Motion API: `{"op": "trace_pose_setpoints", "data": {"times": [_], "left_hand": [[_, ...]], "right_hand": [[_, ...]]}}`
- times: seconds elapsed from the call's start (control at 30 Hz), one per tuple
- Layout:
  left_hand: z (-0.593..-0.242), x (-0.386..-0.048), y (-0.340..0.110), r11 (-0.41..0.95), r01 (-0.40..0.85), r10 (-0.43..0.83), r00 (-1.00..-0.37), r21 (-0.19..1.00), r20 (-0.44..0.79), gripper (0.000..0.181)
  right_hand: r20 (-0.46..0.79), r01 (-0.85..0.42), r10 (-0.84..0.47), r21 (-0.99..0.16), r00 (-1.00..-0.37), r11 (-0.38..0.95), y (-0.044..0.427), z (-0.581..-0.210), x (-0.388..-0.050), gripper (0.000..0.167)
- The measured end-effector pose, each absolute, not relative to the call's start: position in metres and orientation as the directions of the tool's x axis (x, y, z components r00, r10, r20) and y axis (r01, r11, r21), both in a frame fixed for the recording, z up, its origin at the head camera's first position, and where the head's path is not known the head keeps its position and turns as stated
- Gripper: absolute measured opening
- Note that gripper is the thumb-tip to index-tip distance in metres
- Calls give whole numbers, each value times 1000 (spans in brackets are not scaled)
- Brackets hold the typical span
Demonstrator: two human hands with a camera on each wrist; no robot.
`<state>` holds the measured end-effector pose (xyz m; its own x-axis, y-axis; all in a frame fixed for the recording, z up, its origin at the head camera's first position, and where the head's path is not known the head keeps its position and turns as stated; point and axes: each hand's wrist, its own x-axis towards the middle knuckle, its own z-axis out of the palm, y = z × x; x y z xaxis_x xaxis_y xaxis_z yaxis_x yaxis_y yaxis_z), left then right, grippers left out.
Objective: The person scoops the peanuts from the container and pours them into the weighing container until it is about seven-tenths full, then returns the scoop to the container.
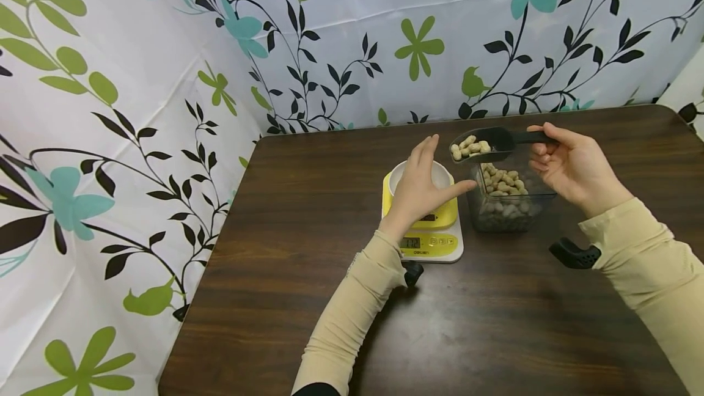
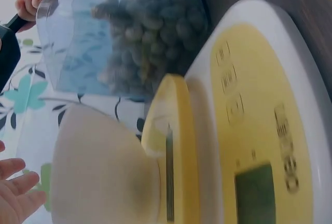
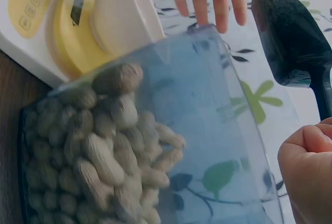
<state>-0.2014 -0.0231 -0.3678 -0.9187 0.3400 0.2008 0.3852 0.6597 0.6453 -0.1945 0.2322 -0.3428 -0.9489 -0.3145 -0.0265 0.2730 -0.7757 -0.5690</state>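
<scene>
My right hand [image 1: 574, 167] grips the handle of a black scoop [image 1: 503, 139], held above a clear bin [image 1: 508, 219] of unshelled peanuts [image 1: 502, 181]. Several peanuts lie in the scoop's bowl. My left hand [image 1: 419, 191] hovers over a yellow and white kitchen scale [image 1: 431, 248], its fingers straight and the thumb spread apart, holding nothing. On the scale stands a white bowl [image 2: 98, 167], partly hidden behind the left hand in the head view. In the right wrist view the scoop [image 3: 290, 37] shows its dark underside, and the peanuts [image 3: 111, 156] fill the lower part of the bin.
Bin and scale stand side by side on a dark wooden table [image 1: 286, 249], toward its back edge. A white cloth [image 1: 341, 23] with a leaf and flower print hangs behind and to the left. Each wrist carries a black camera mount [image 1: 574, 253].
</scene>
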Motion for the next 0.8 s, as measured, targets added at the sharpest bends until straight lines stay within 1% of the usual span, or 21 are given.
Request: {"op": "trace_pose_setpoints", "data": {"times": [0.13, 0.23, 0.43, 0.6, 0.8], "left_hand": [[-375, -204, -35, 647, 379, 296, -925, 662, 240, 98], [-381, -205, -44, 641, 352, 252, -936, 682, 246, 99], [-393, -203, -55, 649, 292, 213, -956, 702, 200, 103], [-404, -201, -59, 670, 253, 209, -966, 698, 149, 112], [-411, -200, -61, 675, 227, 205, -972, 702, 118, 118]], "right_hand": [[-66, 298, -327, -604, -943, -739, 223, -343, -198, 29], [-102, 324, -337, -623, -936, -712, 218, -344, -200, 27], [-104, 343, -368, -650, -924, -678, 213, -346, -204, 28], [-147, 315, -323, -765, -935, -563, 207, -347, -203, 23], [-185, 293, -286, -867, -940, -404, 201, -348, -205, 20]]}}
